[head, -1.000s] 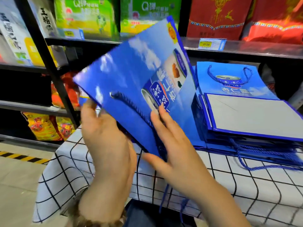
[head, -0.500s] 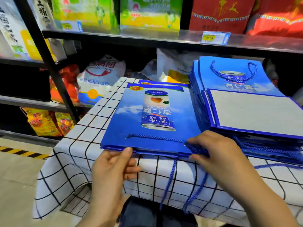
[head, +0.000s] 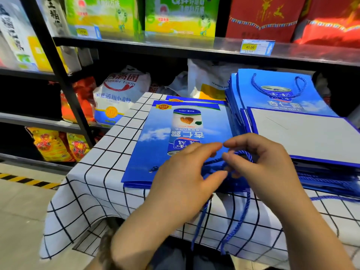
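Grip of the left hand [head: 181,172]: wide, fingers flat on the blue paper bag [head: 155,145], which lies flat on the counter [head: 109,152] beneath both grips. Grip of the right hand [head: 268,166]: narrow, pinching the cord handle [head: 247,154] just right of the left grip. Bag judged light, stiff, glossy; cord limp: hold by the cord

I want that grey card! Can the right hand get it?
Probably yes: the grey card lies uncovered on top of the bag pile, just beside the right hand, though its fingers pinch a blue cord.
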The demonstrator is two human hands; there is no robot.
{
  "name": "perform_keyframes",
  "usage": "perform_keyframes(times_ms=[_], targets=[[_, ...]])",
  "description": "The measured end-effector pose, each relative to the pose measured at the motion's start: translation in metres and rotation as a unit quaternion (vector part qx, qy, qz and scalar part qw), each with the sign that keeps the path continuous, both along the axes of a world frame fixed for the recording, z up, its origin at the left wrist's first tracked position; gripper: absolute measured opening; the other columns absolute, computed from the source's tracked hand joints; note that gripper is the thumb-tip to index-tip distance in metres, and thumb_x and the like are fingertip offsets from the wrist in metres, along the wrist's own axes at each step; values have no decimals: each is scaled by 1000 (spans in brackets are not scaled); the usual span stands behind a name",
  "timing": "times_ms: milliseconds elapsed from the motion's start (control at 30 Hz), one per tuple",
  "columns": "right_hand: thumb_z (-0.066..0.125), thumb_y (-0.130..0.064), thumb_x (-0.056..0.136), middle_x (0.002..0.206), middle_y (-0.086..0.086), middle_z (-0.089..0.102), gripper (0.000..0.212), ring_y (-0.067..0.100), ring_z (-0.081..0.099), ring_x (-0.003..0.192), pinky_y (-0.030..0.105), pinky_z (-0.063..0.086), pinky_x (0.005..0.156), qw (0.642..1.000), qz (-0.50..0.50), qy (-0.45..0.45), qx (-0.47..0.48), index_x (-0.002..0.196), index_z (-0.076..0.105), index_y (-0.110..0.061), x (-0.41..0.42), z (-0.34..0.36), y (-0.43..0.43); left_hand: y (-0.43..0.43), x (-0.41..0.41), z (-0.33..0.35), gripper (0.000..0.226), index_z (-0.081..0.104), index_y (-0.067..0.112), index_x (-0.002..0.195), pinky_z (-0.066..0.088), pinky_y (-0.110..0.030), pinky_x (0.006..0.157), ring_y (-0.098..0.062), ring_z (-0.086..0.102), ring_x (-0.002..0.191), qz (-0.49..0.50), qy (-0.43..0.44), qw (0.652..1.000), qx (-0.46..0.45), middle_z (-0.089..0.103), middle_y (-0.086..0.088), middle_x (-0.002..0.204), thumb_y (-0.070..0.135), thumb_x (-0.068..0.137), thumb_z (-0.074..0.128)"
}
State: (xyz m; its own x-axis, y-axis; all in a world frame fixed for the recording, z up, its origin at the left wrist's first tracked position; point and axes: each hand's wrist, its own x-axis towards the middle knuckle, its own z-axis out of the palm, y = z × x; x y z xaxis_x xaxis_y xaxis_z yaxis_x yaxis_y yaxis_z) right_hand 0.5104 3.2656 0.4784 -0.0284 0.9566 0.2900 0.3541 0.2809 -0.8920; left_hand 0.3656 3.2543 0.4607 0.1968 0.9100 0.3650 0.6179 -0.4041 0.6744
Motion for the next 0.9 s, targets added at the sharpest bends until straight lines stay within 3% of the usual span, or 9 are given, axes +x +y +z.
perform_keyframes(times_ms=[267,333,400,500,600,700,767,833,900], targets=[[69,-16,78,81,-11,66,18,-2,59,70,10,47,65,999,-32,-19,18,81,62,-33,9,-17,12,30,-3,0,13,63,33,75,50,-34,69,-12,60,73,38,-12,999,-33,65,10,74,42,83,58],[68,-44,72,107,-16,60,29,-11,51,95,5,36,86,983,17,-181,24,98,60,-36,6,-24,11,31,-12,-3,19,63,36,91,46,-30,77,-12,56,95,66,133,989,3,64,12,96,50,84,52],[59,-68,62,141,-16,36,77,-3,27,132,20,19,110,932,103,-347,-8,130,44,-36,1,-34,9,32,-23,-13,41,53,39,120,35,-29,95,-12,39,123,38,261,965,2,46,12,134,57,83,48],[53,-63,77,153,-21,5,76,2,-2,142,30,-3,115,880,119,-460,16,142,19,-42,1,-40,9,27,-36,-19,66,26,39,141,13,-27,111,-9,11,141,-27,303,949,-79,11,13,154,65,82,42],[43,-54,86,147,-16,32,50,8,29,138,30,19,111,870,107,-474,80,133,41,-38,1,-43,2,17,-43,-23,88,7,41,144,3,-23,112,-6,-1,142,-50,346,934,-75,-4,20,153,78,71,39],[37,-44,80,105,-13,69,38,12,68,96,23,53,77,865,90,-474,139,105,63,-34,-1,-47,-9,3,-52,-23,85,-2,44,143,0,-16,108,2,-4,139,-53,344,936,-59,-14,26,148,70,77,45],[39,-36,80,90,-14,70,28,10,69,77,20,52,59,871,88,-449,181,102,56,-33,-2,-45,-14,-8,-55,-18,74,19,45,141,20,-13,104,10,23,131,-50,335,941,-11,9,26,147,72,73,33],[35,-36,90,84,-15,68,19,9,64,62,20,47,52,871,77,-437,211,102,48,-33,-3,-41,-16,-17,-56,-12,59,45,39,121,48,-8,67,5,62,98,-39,344,938,25,58,21,123,63,70,30],[29,-44,96,86,-16,67,26,7,62,66,19,46,57,882,75,-384,262,101,51,-32,-1,-37,-15,-24,-58,-2,40,47,35,107,45,-15,40,-3,69,69,-45,331,939,85,71,16,97,49,70,39]])
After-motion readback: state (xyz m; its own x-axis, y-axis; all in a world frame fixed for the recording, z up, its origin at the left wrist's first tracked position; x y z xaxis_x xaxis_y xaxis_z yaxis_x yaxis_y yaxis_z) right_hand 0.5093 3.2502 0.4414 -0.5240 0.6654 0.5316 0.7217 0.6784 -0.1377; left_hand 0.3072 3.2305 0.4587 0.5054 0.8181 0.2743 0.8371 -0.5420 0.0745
